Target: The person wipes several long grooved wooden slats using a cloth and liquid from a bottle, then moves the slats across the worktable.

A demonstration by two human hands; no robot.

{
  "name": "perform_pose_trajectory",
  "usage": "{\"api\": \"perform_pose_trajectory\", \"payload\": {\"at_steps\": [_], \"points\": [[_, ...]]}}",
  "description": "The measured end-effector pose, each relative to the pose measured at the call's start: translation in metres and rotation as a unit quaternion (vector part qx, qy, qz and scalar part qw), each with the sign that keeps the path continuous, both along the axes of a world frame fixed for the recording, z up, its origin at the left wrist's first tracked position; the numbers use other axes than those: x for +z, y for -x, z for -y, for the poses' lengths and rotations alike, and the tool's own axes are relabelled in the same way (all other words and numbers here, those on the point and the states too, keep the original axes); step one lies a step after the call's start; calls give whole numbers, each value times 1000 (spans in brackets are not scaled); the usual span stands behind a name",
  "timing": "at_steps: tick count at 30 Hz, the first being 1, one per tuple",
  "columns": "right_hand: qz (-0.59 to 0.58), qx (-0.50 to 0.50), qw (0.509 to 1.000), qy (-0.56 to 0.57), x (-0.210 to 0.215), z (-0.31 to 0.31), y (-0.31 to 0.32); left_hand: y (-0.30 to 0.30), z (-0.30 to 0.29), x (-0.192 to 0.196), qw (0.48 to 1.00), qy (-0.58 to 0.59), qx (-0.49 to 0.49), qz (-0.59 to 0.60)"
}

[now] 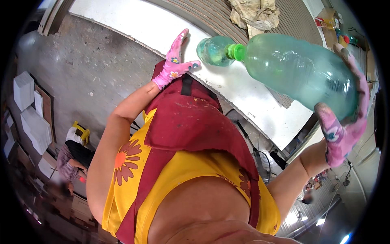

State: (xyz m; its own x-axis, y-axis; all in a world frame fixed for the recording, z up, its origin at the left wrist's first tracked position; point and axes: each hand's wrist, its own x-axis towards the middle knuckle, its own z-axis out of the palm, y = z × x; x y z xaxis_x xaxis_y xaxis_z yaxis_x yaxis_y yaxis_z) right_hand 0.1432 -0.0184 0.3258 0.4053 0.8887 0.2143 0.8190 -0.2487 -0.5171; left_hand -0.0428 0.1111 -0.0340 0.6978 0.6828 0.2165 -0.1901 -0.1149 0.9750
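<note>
Head view: right hand [346, 132] grips large bottle [296, 67], left hand [174, 63] splayed, crumpled beige wad [258, 14] on ribbed panel [300, 20].

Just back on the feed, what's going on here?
The person's right hand, in a pink glove, grips the base end of a large green plastic bottle, held sideways above the white board. In view, its neck overlaps a smaller green container; contact is unclear. The left hand is open and empty nearby.
</note>
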Motion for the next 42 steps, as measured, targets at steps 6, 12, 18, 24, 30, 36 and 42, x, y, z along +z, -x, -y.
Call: {"api": "perform_pose_trajectory", "payload": {"at_steps": [6,12,18,24,30,36,42], "points": [[-263,-69,949,-160,-62,85,-51,28,4,60,999,47,12,9],[-255,-289,921,-48,-227,179,-25,27,27,117,923,226,-304,60],[-673,-218,625,-329,-293,169,52,-61,86,111,919,156,-361,11],[-733,-179,541,-371,-289,167,58,-93,121,112,903,246,-352,-2],[-574,-330,694,-283,-269,172,5,-112,116,102,943,156,-291,-35],[-19,-328,944,20,-242,145,-58,-113,108,86,970,54,-237,-21],[13,-282,951,125,-250,138,-86,-111,109,65,967,76,-243,-6]]}}
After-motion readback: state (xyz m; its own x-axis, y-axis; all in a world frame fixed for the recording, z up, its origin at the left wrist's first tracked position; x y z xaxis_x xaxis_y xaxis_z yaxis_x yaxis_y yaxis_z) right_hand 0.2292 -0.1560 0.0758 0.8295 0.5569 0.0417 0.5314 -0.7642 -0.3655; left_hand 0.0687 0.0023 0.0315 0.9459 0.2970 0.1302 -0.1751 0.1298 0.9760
